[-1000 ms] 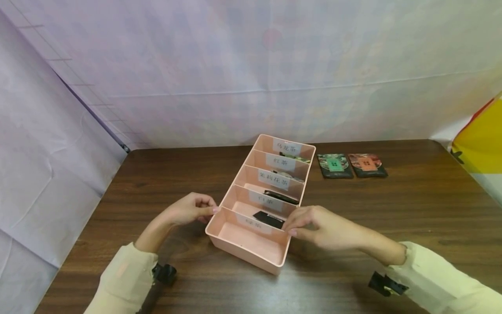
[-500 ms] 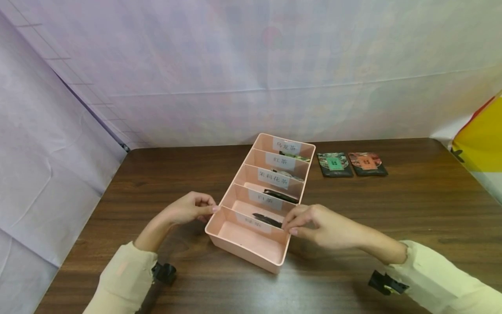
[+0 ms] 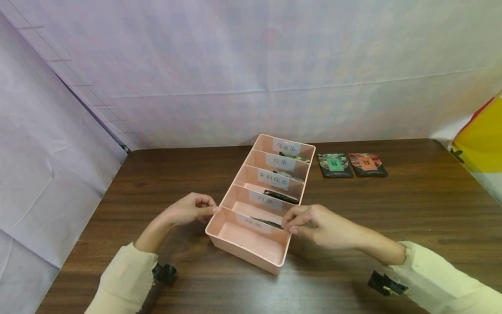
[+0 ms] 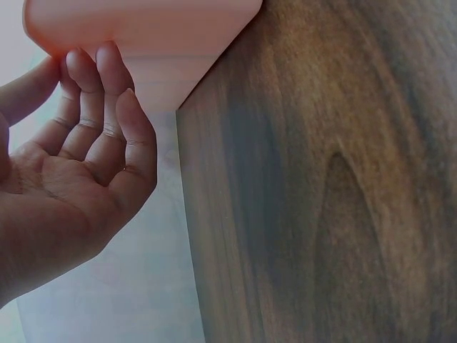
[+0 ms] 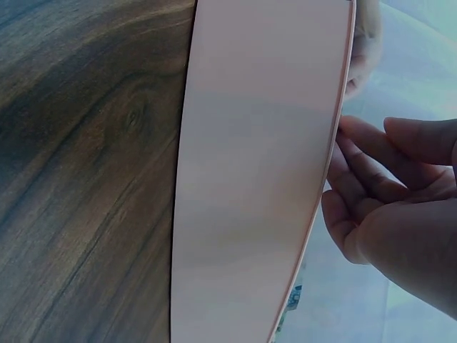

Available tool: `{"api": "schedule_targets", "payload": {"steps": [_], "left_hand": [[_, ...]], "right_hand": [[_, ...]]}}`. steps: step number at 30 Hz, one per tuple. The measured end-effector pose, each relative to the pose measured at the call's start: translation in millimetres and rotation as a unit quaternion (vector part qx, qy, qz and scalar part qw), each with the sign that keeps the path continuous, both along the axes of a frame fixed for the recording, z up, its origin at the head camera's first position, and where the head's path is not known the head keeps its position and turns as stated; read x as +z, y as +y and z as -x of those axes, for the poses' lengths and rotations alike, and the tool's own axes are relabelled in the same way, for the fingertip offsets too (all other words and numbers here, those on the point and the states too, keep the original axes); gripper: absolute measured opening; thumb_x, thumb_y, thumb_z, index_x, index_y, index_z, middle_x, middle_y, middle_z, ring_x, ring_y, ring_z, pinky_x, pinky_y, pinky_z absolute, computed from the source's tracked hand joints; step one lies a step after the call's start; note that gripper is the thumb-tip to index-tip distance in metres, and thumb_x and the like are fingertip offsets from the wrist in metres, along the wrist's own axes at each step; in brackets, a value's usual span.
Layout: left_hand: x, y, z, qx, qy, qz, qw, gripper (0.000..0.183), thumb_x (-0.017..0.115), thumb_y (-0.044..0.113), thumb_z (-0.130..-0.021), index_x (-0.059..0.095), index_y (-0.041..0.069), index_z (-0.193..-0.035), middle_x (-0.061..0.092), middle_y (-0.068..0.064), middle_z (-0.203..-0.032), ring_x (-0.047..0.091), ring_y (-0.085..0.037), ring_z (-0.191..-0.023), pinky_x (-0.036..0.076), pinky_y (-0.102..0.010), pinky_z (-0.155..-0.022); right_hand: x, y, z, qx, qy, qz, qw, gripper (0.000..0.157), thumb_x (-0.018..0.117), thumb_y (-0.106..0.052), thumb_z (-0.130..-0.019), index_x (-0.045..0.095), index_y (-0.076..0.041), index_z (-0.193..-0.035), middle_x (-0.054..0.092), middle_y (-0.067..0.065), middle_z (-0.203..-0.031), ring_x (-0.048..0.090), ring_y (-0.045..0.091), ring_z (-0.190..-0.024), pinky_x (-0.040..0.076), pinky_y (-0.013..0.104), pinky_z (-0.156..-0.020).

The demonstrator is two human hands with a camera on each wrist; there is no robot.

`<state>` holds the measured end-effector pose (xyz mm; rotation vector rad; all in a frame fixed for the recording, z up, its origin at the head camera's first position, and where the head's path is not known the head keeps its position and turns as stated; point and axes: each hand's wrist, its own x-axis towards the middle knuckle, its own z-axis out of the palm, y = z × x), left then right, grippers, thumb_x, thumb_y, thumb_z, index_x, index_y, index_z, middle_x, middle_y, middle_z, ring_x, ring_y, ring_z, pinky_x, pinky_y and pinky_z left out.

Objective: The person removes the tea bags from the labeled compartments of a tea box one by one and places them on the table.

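Note:
A pink tea box (image 3: 244,252) with labelled dividers stands at a slant on the table. My left hand (image 3: 192,209) holds its left rim at the front divider's end. In the left wrist view, the thumb and fingertips of the left hand (image 4: 86,150) meet at the pink wall. My right hand (image 3: 313,224) is at the opposite rim, its fingertips on the right end of a black tea sachet (image 3: 266,222) behind the front divider. That sachet shows mostly as a thin edge; my fingers hide its end. The right wrist view shows curled fingers (image 5: 357,171) along the rim.
Other sachets stand in the compartments behind, including a black one (image 3: 280,196). A green-labelled sachet (image 3: 335,165) and an orange-labelled sachet (image 3: 368,165) lie flat on the wooden table (image 3: 168,168), right of the box. A pale curtain (image 3: 196,87) hangs behind.
The black sachet at my right fingertips has turned from showing its broad face to showing a thin edge near the divider. Both hands and the box have hardly moved.

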<state>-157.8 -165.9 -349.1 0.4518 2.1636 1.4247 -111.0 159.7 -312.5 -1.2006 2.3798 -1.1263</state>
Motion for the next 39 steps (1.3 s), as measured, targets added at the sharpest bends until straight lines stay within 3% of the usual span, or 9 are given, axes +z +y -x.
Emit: {"api": "schedule_targets", "payload": {"steps": [15, 30, 39], "left_hand": [[-1.8, 0, 0.9, 0.0, -0.004, -0.004, 1.0, 0.017, 0.053, 0.004, -0.09, 0.055, -0.014, -0.088, 0.057, 0.0, -0.071, 0.055, -0.012, -0.064, 0.05, -0.035, -0.064], [-2.3, 0, 0.7, -0.003, 0.002, -0.001, 1.0, 0.017, 0.054, 0.005, -0.09, 0.056, -0.012, -0.087, 0.057, 0.0, -0.071, 0.056, -0.011, -0.065, 0.05, -0.036, -0.065], [-2.2, -1, 0.8, -0.001, 0.003, 0.005, 1.0, 0.017, 0.054, 0.005, -0.09, 0.056, -0.012, -0.087, 0.057, -0.001, -0.071, 0.056, -0.012, -0.065, 0.05, -0.039, -0.066]], "right_hand": [[13.4, 6, 10.1, -0.028, 0.027, 0.017, 0.999, 0.018, 0.056, 0.004, -0.086, 0.069, 0.001, -0.097, 0.062, 0.004, -0.1, 0.058, 0.014, -0.088, 0.049, 0.027, -0.076], [58.4, 20, 19.0, -0.077, 0.133, 0.022, 0.988, 0.019, 0.057, 0.003, -0.086, 0.07, -0.004, -0.097, 0.062, 0.0, -0.104, 0.057, 0.012, -0.092, 0.047, 0.024, -0.073], [77.1, 42, 24.0, -0.113, 0.161, 0.01, 0.98, 0.02, 0.056, 0.004, -0.087, 0.071, -0.007, -0.095, 0.063, -0.002, -0.103, 0.058, 0.009, -0.088, 0.045, 0.017, -0.07]]}}
